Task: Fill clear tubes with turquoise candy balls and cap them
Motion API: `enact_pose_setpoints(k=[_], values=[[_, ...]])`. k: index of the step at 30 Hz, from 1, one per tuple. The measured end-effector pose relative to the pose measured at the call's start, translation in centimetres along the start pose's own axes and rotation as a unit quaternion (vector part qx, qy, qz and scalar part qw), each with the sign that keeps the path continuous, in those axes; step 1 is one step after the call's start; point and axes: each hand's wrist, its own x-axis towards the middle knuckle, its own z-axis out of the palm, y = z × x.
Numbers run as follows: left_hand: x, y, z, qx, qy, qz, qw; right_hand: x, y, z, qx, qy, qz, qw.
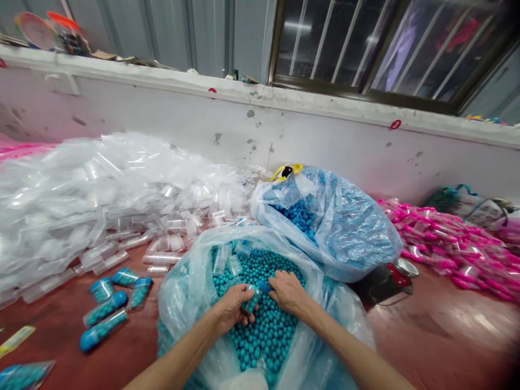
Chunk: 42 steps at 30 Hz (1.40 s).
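My left hand [235, 307] is closed around a clear plastic tube [252, 298] with teal beads in it. Close against the tube's end, the fingers of my right hand [289, 292] pinch a blue cap [265, 287]. Whether the cap is fully seated cannot be made out. Both hands are over an open plastic bag [182, 265] full of teal beads [264, 336]. A few empty clear tubes [221, 260] lie on the beads at the bag's far left.
Left stand several filled, blue-capped tubes [103, 309] and a large heap of clear tubes [122, 184]. Behind is a bag of blue caps [345, 216]. Pink-capped tubes [455, 244] and a dark box with a metal lid [406, 267] are at right. A white wall [325, 141] closes the back.
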Motion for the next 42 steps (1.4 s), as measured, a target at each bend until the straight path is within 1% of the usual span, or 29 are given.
enact_pose_setpoints(k=[3, 4, 6, 7, 9, 11, 12, 14, 17, 18, 20, 22, 23, 24, 27, 28, 30, 32, 35, 38, 42], values=[[-0.4, 0.1, 0.0, -0.01, -0.016, 0.03, 0.999, -0.2, 0.0, -0.7, 0.017, 0.013, 0.02, 1.0], [-0.5, 0.1, 0.0, -0.013, -0.021, 0.045, 0.999, -0.3, 0.0, -1.0, 0.04, 0.025, 0.02, 0.999], [-0.7, 0.1, 0.1, -0.015, -0.02, 0.077, 0.997, -0.9, -0.3, -1.5, 0.133, 0.049, 0.015, 0.99], [-0.7, 0.1, 0.1, -0.013, -0.015, 0.092, 0.996, -1.1, -0.5, -1.6, 0.199, 0.055, 0.01, 0.978], [-0.8, 0.0, 0.4, -0.001, -0.007, 0.122, 0.992, -1.7, -1.0, -1.7, 0.332, 0.047, 0.0, 0.942], [-0.9, -0.1, 0.7, 0.022, -0.008, 0.147, 0.989, -2.1, -1.4, -1.6, 0.417, 0.026, -0.01, 0.908], [-1.0, -0.1, 0.9, 0.033, -0.01, 0.155, 0.987, -2.2, -1.6, -1.5, 0.442, 0.022, -0.015, 0.897], [-1.4, -0.3, 1.3, 0.044, -0.007, 0.165, 0.985, -2.5, -1.9, -1.5, 0.457, 0.023, -0.02, 0.889], [-1.9, -0.5, 1.7, 0.026, 0.027, 0.165, 0.986, -2.8, -2.3, -1.6, 0.45, 0.028, -0.011, 0.892], [-2.0, -0.6, 1.8, 0.018, 0.038, 0.163, 0.986, -2.9, -2.4, -1.5, 0.457, 0.023, -0.001, 0.889], [-2.2, -0.6, 2.0, 0.005, 0.05, 0.159, 0.986, -3.1, -2.7, -1.3, 0.492, 0.011, 0.027, 0.87], [-2.2, -0.5, 2.1, -0.006, 0.05, 0.153, 0.987, -3.2, -2.8, -1.0, 0.518, 0.023, 0.046, 0.854], [-2.3, -0.4, 2.1, -0.013, 0.049, 0.15, 0.987, -3.2, -2.8, -0.9, 0.515, 0.043, 0.045, 0.855], [-2.3, -0.4, 2.1, -0.02, 0.048, 0.145, 0.988, -3.3, -2.8, -0.8, 0.495, 0.073, 0.037, 0.865], [-2.7, -0.1, 2.3, -0.038, 0.033, 0.131, 0.99, -3.7, -2.6, -0.9, 0.367, 0.17, -0.021, 0.914], [-2.8, 0.0, 2.4, -0.044, 0.026, 0.128, 0.991, -3.8, -2.6, -1.0, 0.321, 0.19, -0.041, 0.927], [-3.1, 0.1, 2.5, -0.054, 0.013, 0.123, 0.991, -4.1, -2.5, -1.1, 0.254, 0.217, -0.07, 0.94], [-3.3, 0.1, 2.6, -0.063, 0.006, 0.121, 0.991, -4.4, -2.6, -1.2, 0.232, 0.228, -0.094, 0.941], [-3.4, 0.1, 2.8, -0.069, -0.002, 0.118, 0.991, -4.6, -2.7, -1.2, 0.228, 0.239, -0.135, 0.934], [-3.6, 0.3, 2.8, -0.077, -0.021, 0.112, 0.991, -4.8, -2.5, -1.2, 0.216, 0.25, -0.175, 0.927], [-4.0, 0.7, 2.7, -0.096, -0.041, 0.091, 0.99, -5.1, -2.3, -0.9, 0.207, 0.301, -0.206, 0.908]])
